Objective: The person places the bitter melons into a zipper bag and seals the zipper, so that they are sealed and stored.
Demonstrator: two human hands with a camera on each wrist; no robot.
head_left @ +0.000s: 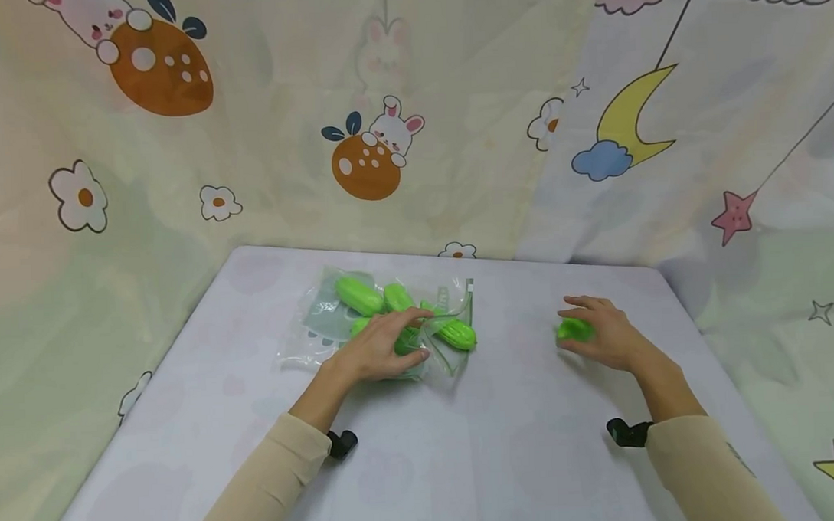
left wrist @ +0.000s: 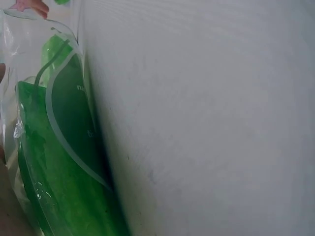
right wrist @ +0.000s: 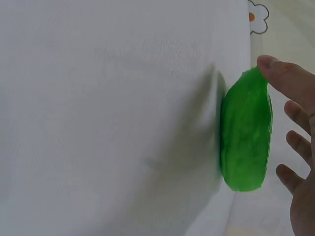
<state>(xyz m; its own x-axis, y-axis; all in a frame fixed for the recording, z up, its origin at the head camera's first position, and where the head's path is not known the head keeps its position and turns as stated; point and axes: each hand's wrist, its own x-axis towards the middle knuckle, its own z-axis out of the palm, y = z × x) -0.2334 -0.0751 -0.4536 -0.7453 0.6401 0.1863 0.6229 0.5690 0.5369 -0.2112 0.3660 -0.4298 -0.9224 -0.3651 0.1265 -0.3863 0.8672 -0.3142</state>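
Observation:
A clear zip bag [head_left: 315,318] lies on the table with several green toy vegetables [head_left: 359,295] in or under its film. One ridged green vegetable [head_left: 457,335] lies at its open right end. My left hand [head_left: 379,346] rests over the bag, thumb and fingers spread around its mouth. The left wrist view shows green pieces [left wrist: 59,177] behind the film, with the hand mostly out of frame. On the right, a tapered, shiny green toy vegetable [right wrist: 246,132] is beneath my right hand [head_left: 602,334]. The right thumb touches its narrow tip while the other fingers stand apart from it.
The white table [head_left: 506,441] has its back edge against a printed cloth backdrop [head_left: 482,135] that also hangs at both sides. A dark wrist camera [head_left: 343,445] sits at the left cuff and another wrist camera [head_left: 628,433] at the right.

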